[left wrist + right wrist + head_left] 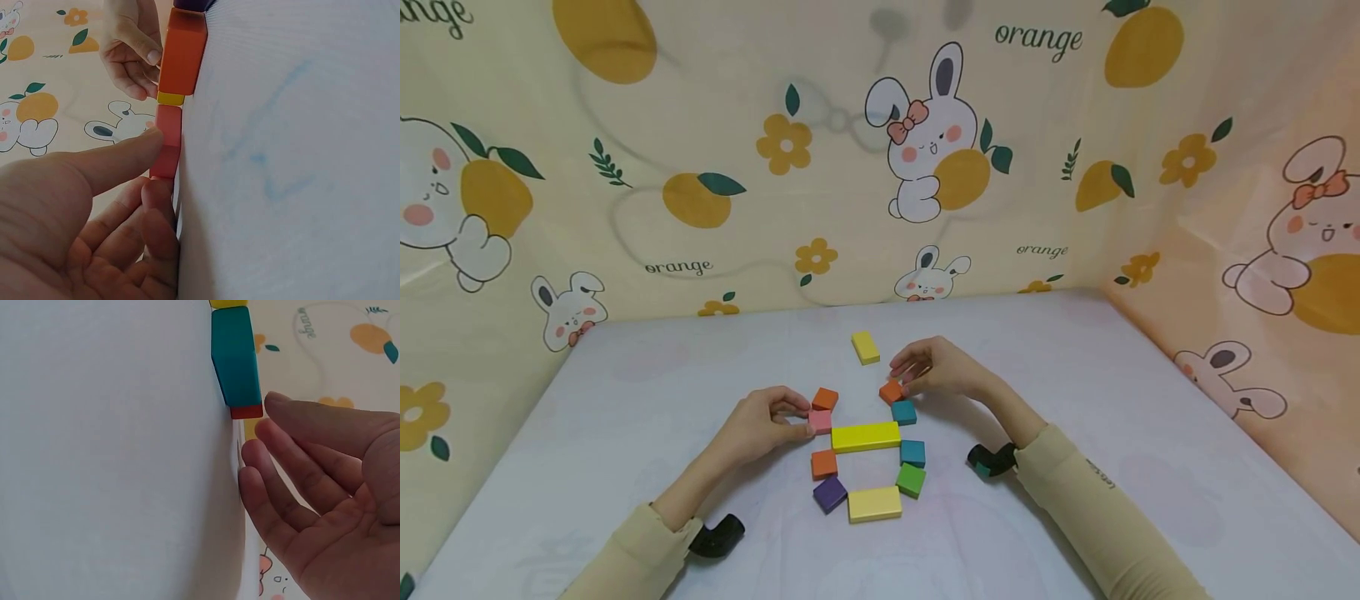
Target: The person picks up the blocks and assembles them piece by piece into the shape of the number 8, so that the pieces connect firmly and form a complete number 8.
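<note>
My left hand (767, 425) is at the left column, its thumb and fingers about the pink block (820, 422); in the left wrist view the thumb tip lies against that pink block (167, 140). An orange block (825, 398) adjoins it on the far side. Over at the right column, my right hand (946, 368) has its thumb beside another orange block (891, 391), fingers loosely bent beyond it. The right wrist view shows this block as a red-orange end (247, 412) behind the teal block (236, 356); whether the thumb touches it I cannot tell.
A long yellow block (865, 437) spans the columns. Nearer me are an orange block (823, 464), purple block (830, 494), pale yellow block (875, 505), green block (912, 481) and blue block (913, 452). A separate yellow block (865, 347) lies farther back on the white table (700, 358).
</note>
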Motion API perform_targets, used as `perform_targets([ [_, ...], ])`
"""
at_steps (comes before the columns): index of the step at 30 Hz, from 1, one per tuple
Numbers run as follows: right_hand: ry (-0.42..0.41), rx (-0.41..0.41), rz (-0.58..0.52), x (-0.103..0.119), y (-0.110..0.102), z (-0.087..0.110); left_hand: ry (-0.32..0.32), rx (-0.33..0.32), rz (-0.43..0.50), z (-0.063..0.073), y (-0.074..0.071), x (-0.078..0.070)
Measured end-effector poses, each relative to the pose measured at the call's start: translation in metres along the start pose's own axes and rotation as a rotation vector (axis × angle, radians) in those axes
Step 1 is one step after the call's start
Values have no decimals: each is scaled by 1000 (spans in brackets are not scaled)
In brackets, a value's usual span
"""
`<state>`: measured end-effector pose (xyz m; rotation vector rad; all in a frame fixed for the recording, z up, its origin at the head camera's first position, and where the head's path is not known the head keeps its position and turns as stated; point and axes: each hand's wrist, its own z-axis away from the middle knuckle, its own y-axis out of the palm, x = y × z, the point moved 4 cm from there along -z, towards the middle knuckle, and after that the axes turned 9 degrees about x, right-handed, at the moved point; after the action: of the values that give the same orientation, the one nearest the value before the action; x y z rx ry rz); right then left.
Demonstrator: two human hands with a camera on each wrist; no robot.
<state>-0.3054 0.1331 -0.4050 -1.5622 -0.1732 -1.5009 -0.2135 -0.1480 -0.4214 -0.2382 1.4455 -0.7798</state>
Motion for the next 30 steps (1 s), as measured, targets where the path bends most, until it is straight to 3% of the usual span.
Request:
perform_targets([
  [13,19,-47,28,2,-4,2,-5,-4,9,2,0,2],
  [21,8,-256,-42,16,-12,4,-13,-3,5,0,1,1],
  [26,7,-350,12,21,-14,-11,-19,-7,-1,0,2,1],
  [30,4,-373,58,29,-14,-28,-13,-2,6,0,3,1],
])
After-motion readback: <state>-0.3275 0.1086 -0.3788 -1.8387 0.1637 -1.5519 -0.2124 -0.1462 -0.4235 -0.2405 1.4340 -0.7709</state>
